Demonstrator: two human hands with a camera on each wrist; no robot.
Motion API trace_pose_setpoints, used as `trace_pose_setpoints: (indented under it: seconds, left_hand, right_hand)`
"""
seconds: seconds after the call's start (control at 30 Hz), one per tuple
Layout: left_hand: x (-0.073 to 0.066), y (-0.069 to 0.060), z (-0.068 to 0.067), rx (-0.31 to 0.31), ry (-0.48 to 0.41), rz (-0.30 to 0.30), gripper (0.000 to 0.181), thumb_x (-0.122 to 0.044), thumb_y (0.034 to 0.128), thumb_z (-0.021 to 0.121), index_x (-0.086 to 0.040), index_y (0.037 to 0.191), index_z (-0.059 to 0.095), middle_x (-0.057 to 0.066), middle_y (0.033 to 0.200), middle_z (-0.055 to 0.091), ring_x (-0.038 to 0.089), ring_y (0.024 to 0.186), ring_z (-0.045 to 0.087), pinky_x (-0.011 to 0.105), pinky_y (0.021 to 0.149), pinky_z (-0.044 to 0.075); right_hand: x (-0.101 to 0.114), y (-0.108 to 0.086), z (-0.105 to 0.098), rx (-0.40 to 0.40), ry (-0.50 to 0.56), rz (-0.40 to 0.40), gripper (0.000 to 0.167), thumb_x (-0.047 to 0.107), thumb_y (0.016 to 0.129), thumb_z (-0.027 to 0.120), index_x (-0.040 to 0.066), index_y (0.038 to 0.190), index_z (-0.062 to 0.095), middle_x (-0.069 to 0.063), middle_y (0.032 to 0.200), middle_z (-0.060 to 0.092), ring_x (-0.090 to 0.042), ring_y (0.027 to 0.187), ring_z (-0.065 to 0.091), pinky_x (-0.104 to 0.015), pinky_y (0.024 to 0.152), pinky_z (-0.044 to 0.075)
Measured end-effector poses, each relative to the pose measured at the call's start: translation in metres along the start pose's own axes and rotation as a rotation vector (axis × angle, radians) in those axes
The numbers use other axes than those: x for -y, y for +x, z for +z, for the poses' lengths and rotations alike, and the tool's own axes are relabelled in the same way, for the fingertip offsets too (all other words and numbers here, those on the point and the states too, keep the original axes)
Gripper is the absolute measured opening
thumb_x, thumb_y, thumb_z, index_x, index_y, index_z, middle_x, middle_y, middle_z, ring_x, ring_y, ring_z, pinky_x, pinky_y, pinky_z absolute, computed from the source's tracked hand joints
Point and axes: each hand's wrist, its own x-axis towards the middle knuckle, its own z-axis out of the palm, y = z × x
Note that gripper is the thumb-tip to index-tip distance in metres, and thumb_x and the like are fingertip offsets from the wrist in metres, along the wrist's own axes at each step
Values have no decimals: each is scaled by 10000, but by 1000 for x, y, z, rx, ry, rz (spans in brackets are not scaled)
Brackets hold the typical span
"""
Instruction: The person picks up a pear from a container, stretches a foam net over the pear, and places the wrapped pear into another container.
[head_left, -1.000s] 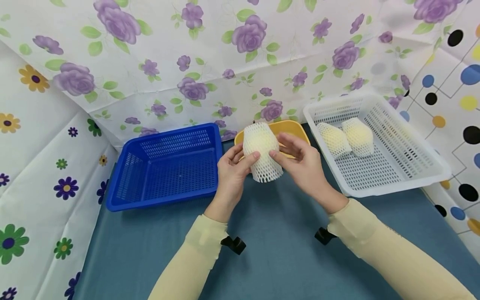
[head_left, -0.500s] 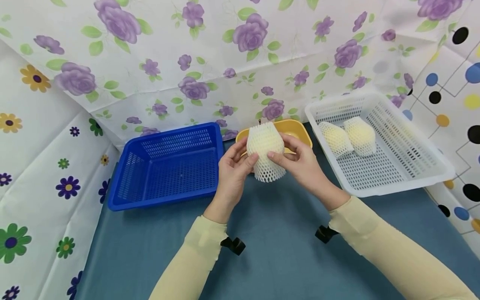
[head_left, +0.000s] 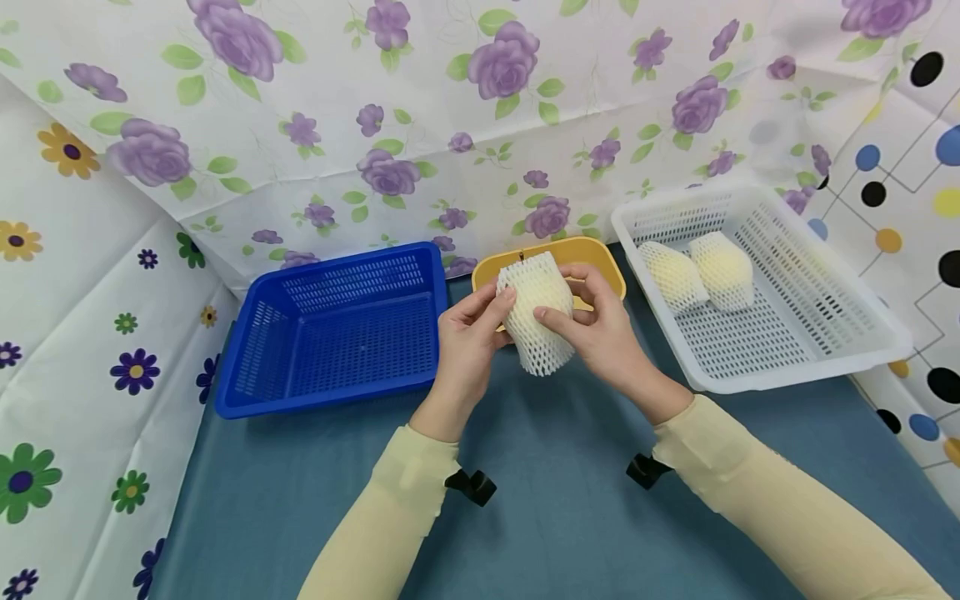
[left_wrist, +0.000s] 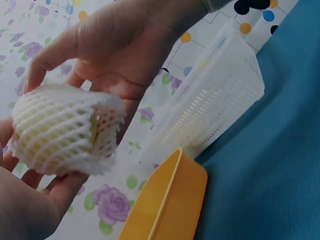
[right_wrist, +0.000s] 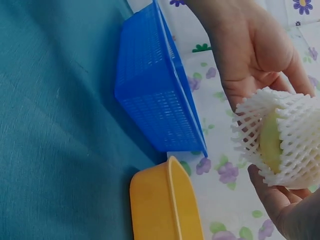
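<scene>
Over the yellow container, both hands hold a pale yellow pear point(head_left: 538, 292) sleeved in white foam netting. Its dark stem point(head_left: 521, 256) pokes out of the top and the loose net end hangs below. The left hand point(head_left: 468, 337) pinches the near left side, thumb on the net's upper part. The right hand point(head_left: 600, 325) grips the right side, thumb across the front. In the right wrist view, bare yellow-green skin of the pear point(right_wrist: 270, 142) shows through the net's open end. The fingers behind the pear are partly hidden in the head view.
A blue basket point(head_left: 330, 400) stands at the left. The yellow container point(head_left: 592, 254) sits behind the hands, against the flowered cloth. At the right, a white basket point(head_left: 795, 367) holds two netted fruits point(head_left: 693, 273). A blue-green cloth point(head_left: 540, 500) covers the table.
The netted pear has tilted, its lower end swinging right and slightly down. The left thumb has moved up along the net. The right hand keeps its grip.
</scene>
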Motion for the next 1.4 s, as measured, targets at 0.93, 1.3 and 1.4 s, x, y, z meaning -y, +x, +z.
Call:
trace_pose_setpoints:
  seconds: [0.93, 1.3, 1.4]
  left_hand:
    - [-5, -8, 17, -211, 343, 254, 211, -202, 877, 662, -40, 1000, 717, 131, 896, 696, 111, 673, 593, 229, 584, 528]
    - [15, -2, 6, -6, 307, -170, 540, -530, 765, 704, -161, 1150, 623, 51, 1020, 697, 166, 849, 673, 309, 713, 574]
    - [15, -2, 3, 13, 253, -203, 560, -530, 748, 719, -141, 1139, 625, 70, 1023, 701, 185, 853, 683, 342, 720, 579]
  right_hand:
    - [-7, 1, 12, -260, -106, 12, 273, 379, 938, 545, 110, 982, 564, -55, 714, 574, -158, 568, 526, -274, 453, 423]
    - [-15, 7, 5, -328, -101, 104, 401, 496, 899, 547, 164, 1125, 557, -72, 837, 674, -134, 629, 619, -269, 495, 490]
    - [-14, 8, 2, -236, -25, 168, 506, 535, 876, 556, 136, 1187, 569, -89, 935, 692, -138, 704, 653, -275, 554, 533]
